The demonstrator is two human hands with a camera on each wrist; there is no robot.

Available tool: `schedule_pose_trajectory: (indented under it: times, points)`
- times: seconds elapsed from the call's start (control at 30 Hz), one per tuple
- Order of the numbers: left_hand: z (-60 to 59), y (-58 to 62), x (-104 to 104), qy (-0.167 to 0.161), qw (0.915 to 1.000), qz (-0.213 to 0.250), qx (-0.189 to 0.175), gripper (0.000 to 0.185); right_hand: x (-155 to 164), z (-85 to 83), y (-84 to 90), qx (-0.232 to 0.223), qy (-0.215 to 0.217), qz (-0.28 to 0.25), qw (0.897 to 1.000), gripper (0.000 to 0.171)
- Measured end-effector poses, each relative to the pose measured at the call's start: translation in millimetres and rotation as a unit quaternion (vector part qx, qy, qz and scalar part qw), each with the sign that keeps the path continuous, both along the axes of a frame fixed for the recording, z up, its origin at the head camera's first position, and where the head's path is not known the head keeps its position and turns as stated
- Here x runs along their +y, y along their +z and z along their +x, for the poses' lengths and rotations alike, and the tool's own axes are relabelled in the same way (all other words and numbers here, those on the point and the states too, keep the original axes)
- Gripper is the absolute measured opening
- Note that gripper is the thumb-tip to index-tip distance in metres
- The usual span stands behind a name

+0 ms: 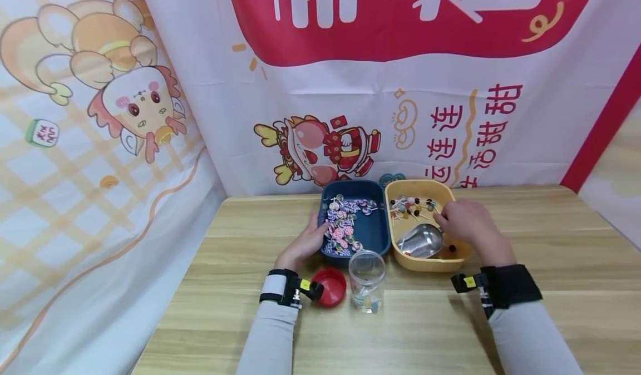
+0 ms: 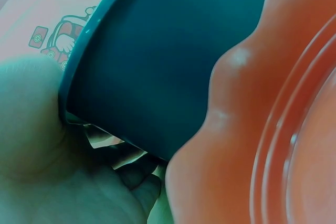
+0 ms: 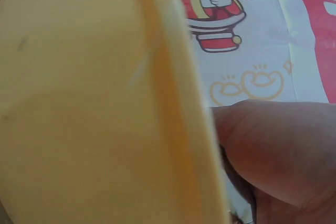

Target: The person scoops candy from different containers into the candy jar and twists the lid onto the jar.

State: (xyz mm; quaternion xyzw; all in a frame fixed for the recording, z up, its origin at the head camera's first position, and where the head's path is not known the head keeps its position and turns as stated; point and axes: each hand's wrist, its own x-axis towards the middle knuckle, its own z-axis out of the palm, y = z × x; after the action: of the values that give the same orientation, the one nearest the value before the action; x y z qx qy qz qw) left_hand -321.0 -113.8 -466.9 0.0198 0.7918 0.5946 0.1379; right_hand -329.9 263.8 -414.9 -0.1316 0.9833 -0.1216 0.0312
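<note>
My left hand [image 1: 307, 238] grips the left side of a dark blue bin [image 1: 376, 227], thumb over the rim. In the left wrist view its fingers [image 2: 146, 192] curl below the bin's wall. Candies with swirl patterns [image 1: 340, 230] fill mostly the bin's left part. Over the right side of a yellow bin [image 1: 400, 183], my right hand [image 1: 468, 222] holds a metal scoop [image 1: 423, 241] by its handle, most of which the hand hides. The scoop's bowl lies low in the front of that bin. Small lollipops with white sticks [image 1: 412, 205] lie behind it.
In front of the bins stands a clear plastic jar [image 1: 367, 280] without a lid, a few small pieces at its bottom. A red lid [image 1: 330, 287] lies left of it, close to my left wrist. Behind the wooden table [image 1: 425, 330] hangs a printed cloth [image 1: 320, 91].
</note>
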Motion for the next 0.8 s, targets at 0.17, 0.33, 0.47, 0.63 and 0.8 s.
schedule_pose_trajectory:
  times: [0.17,0.33,0.47,0.63,0.8]
  points:
    - [-0.4,-1.3,1.1,-0.009,0.9989,0.017,0.042,0.057,-0.7,-1.0,-5.8,0.029,-0.003,-0.004,1.0,0.048]
    - [1.0,0.7,0.8,-0.009,0.9995,0.016,0.028,0.058,2.2,-1.9,-9.0,0.049,-0.002,-0.016,0.999,0.051]
    - [0.0,0.2,0.3,-0.006,0.9997,0.013,0.022,0.059,5.2,-3.3,-10.5,0.05,0.001,-0.03,0.998,0.052]
    - [-1.5,-0.3,0.3,-0.005,0.9995,0.013,0.03,0.058,8.3,-4.2,-10.7,0.036,-0.003,-0.053,0.998,0.052]
    - [-1.7,-0.7,0.9,-0.004,0.9995,0.01,0.03,0.058,12.8,-6.8,-11.0,0.011,-0.013,-0.074,0.997,0.049]
